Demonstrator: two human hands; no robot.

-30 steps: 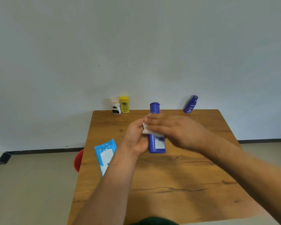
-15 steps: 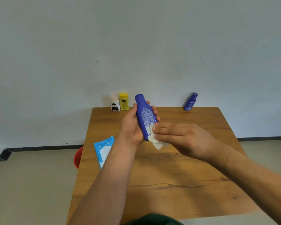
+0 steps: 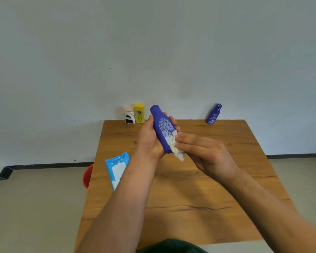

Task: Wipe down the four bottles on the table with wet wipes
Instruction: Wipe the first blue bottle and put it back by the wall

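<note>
Head view: a person's two bare hands are working over the middle of a wooden tabletop (image 3: 190,198).
Large blue bottle (image 3: 162,128): it is being held off the tabletop, tilted, cap end pointing up toward the far edge, printed label facing the camera; it is opaque, so its contents are not showing.
Left hand (image 3: 150,139): it is curling round the large blue bottle from the left, thumb on one side and fingertips showing past the other.
Right hand (image 3: 206,152): it is lying nearly flat, fingers almost straight, pressing a wet wipe (image 3: 175,147) against the bottle's lower part; the thumb is hidden.
Wet wipe: it is bunching white under the fingertips, one end hanging below the bottle.
Far edge, left: a white bottle (image 3: 129,115) and a yellow bottle (image 3: 139,113) are standing upright side by side.
Far right corner: a small blue bottle (image 3: 213,114) is standing capped.
Left edge: a light blue wipes pack (image 3: 117,168) is lying flat, partly behind the left forearm.
Floor: a red bucket (image 3: 87,177) is peeking out beside the left edge, its inside hidden.
</note>
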